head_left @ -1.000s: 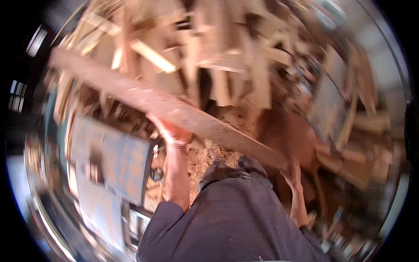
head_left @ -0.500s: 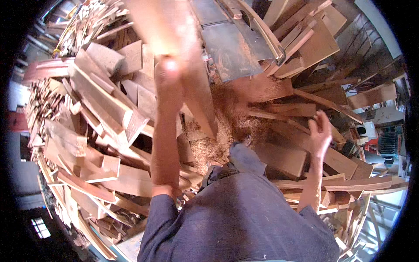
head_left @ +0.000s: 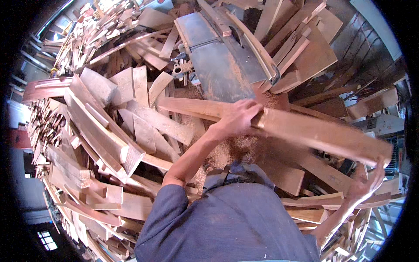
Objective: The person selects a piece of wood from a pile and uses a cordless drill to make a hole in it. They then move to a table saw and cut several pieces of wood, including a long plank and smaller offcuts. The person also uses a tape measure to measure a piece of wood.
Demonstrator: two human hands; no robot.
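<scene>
A long reddish-brown wooden plank (head_left: pixel 305 131) stretches across the middle, from centre left to far right, above the woodpile. My left hand (head_left: pixel 238 117) grips it from above near its middle. My right hand (head_left: pixel 364 185) reaches up at the plank's right end, its fingers against the underside. My dark blue shirt (head_left: pixel 231 222) fills the lower centre.
A grey metal woodworking machine table (head_left: pixel 218 61) lies beyond the plank, dusted with sawdust. Piles of boards and offcuts (head_left: pixel 104 126) cover the left and the back. Sawdust (head_left: pixel 227 150) lies heaped at my feet. More planks (head_left: pixel 323 205) stack on the right.
The plank has swung from pointing away from me to lying crosswise, left to right. My left hand stayed on it. My right hand has gone to its right end.
</scene>
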